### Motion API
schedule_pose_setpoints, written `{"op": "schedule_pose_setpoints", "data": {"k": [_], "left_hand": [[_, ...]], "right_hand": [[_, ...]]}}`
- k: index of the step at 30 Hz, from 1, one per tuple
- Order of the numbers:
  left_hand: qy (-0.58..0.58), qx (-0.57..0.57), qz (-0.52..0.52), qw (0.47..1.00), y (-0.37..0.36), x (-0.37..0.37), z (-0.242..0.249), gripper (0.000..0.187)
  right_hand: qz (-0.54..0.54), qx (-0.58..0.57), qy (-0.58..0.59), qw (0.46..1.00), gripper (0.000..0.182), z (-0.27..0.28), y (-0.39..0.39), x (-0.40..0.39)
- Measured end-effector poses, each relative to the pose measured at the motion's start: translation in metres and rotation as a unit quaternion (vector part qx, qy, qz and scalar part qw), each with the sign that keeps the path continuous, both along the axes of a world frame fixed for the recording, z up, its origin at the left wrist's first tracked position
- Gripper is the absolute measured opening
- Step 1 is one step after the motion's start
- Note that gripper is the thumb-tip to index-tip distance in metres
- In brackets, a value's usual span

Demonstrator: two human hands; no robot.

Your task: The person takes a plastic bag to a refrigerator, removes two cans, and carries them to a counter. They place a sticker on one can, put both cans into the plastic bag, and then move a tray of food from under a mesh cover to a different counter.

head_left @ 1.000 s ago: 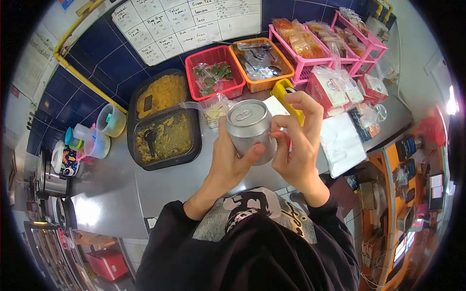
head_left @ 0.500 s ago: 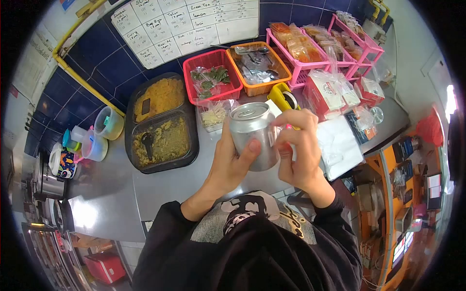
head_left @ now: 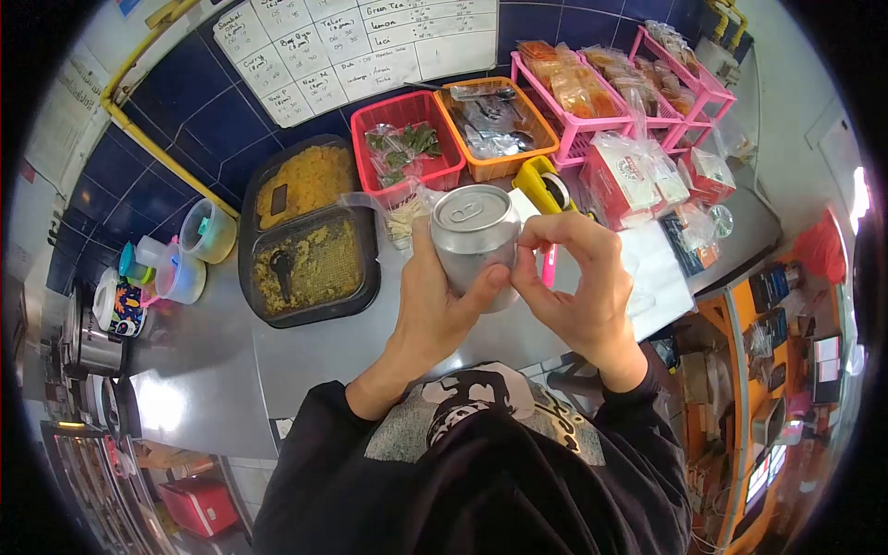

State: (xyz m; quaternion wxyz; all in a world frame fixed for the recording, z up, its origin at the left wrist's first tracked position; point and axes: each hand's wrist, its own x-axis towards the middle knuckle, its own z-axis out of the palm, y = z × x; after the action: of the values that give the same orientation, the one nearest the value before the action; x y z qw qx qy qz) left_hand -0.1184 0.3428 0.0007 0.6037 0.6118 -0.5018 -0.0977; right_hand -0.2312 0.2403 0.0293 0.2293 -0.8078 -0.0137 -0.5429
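Note:
A plain silver can (head_left: 474, 242) stands upright in my left hand (head_left: 435, 301), whose fingers and thumb wrap round its left side and front. At the can's right side is my right hand (head_left: 585, 291), thumb and index finger pinched together; whatever is between the fingertips is too small to make out. The can's top, with its pull tab, faces up. Behind it lies a clear bag of pale shreds (head_left: 403, 222), and to the right a yellow tape dispenser (head_left: 534, 178).
A black two-part tray (head_left: 370, 294) of yellow food sits left of my hands. Red (head_left: 404, 104) and orange (head_left: 474, 85) baskets stand behind, pink racks (head_left: 578, 141) at the back right. White sheets (head_left: 655, 287) lie on the right; plastic tubs (head_left: 180, 277) stand far left.
My right thumb and index finger have closed into a pinch, and the hand has shifted slightly right. The can has moved slightly up and left with my left hand.

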Motion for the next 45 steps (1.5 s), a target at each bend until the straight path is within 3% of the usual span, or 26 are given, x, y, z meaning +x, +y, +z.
{"op": "schedule_pose_setpoints", "data": {"k": [4,7,10,13,16,17,20,21,31,34,36,37,40,41,43,44,45], "left_hand": [[-0.011,0.019,-0.005,1.000,0.001,0.004,0.003,0.062],[0.056,0.056,-0.046,0.996,0.004,0.005,0.002,0.060],[0.132,0.075,-0.108,0.983,0.004,0.005,-0.006,0.056],[0.309,0.074,-0.204,0.926,-0.002,0.008,-0.014,0.052],[0.287,0.059,-0.225,0.929,-0.001,0.009,-0.009,0.050],[0.274,0.057,-0.208,0.937,-0.001,0.008,-0.009,0.050],[0.239,0.052,-0.161,0.956,0.000,0.003,-0.009,0.049],[0.231,0.050,-0.150,0.960,0.000,0.001,-0.009,0.050],[0.123,0.041,-0.095,0.987,-0.003,0.003,-0.016,0.049],[0.251,-0.003,-0.047,0.967,-0.006,0.004,-0.019,0.045],[0.375,0.003,-0.120,0.919,-0.006,0.022,-0.014,0.043],[0.435,0.004,-0.157,0.887,-0.007,0.028,-0.012,0.043],[0.652,0.006,-0.157,0.742,-0.021,-0.011,-0.047,0.048],[0.702,-0.023,-0.152,0.695,-0.031,-0.027,-0.062,0.052],[0.651,0.034,-0.216,0.727,-0.026,-0.005,-0.062,0.053],[0.637,0.074,-0.235,0.731,-0.005,0.001,-0.067,0.053],[0.583,0.114,-0.182,0.784,-0.002,0.008,-0.068,0.054]], "right_hand": [[0.007,0.002,0.030,1.000,0.037,-0.002,-0.005,0.003],[0.043,-0.054,0.068,0.995,0.035,0.004,-0.013,-0.002],[0.081,-0.098,0.123,0.984,0.032,0.012,-0.018,-0.008],[0.154,-0.108,0.197,0.962,0.035,0.015,-0.016,-0.016],[0.129,-0.065,0.108,0.984,0.038,0.015,-0.021,-0.014],[0.105,0.036,0.129,0.985,0.037,0.016,-0.021,-0.021],[0.033,-0.024,0.129,0.991,0.029,0.025,-0.022,-0.018],[0.031,0.022,0.144,0.989,0.024,0.021,-0.017,-0.017],[-0.077,-0.022,0.085,0.993,0.021,-0.008,-0.006,0.003],[-0.006,-0.181,0.161,0.970,0.017,-0.011,0.000,-0.020],[0.204,-0.213,0.205,0.933,0.016,-0.008,0.016,-0.038],[0.287,-0.106,0.215,0.928,0.009,-0.015,0.019,-0.038],[0.131,0.103,-0.054,0.985,0.010,-0.120,0.029,-0.016],[0.099,0.111,-0.068,0.987,0.011,-0.116,0.023,-0.008],[0.026,0.144,-0.089,0.985,0.015,-0.109,0.012,0.006],[0.070,0.220,-0.079,0.970,0.011,-0.110,0.018,0.006],[0.102,0.255,-0.109,0.955,0.009,-0.104,0.020,0.011]]}}
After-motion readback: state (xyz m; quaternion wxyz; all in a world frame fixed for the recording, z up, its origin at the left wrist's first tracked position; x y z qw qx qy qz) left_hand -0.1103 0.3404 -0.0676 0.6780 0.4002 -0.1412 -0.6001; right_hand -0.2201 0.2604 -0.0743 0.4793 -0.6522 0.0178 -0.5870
